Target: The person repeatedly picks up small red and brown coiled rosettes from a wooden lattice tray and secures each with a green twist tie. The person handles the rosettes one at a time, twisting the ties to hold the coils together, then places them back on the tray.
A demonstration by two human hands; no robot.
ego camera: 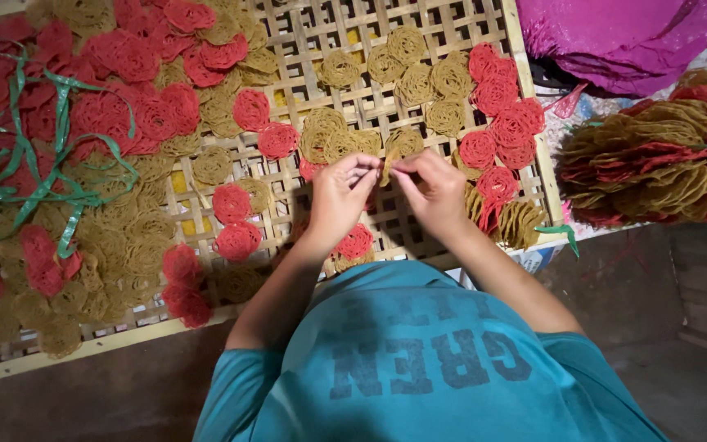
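Observation:
My left hand (339,196) and my right hand (435,190) meet above the woven bamboo tray (321,37), their fingertips pinched together on a small stack of tan noodle-like discs (388,166) held on edge between them. Round red discs (237,241) and tan discs (210,164) lie spread flat over the tray all around the hands. A short stack of red and tan discs (507,214) lies on its side just right of my right hand.
Green plastic strips (10,176) lie tangled over the discs at the tray's left. A large tied bundle of stacked discs (656,168) rests right of the tray. Magenta plastic sheeting (632,37) sits at the top right. Bare dark floor lies below.

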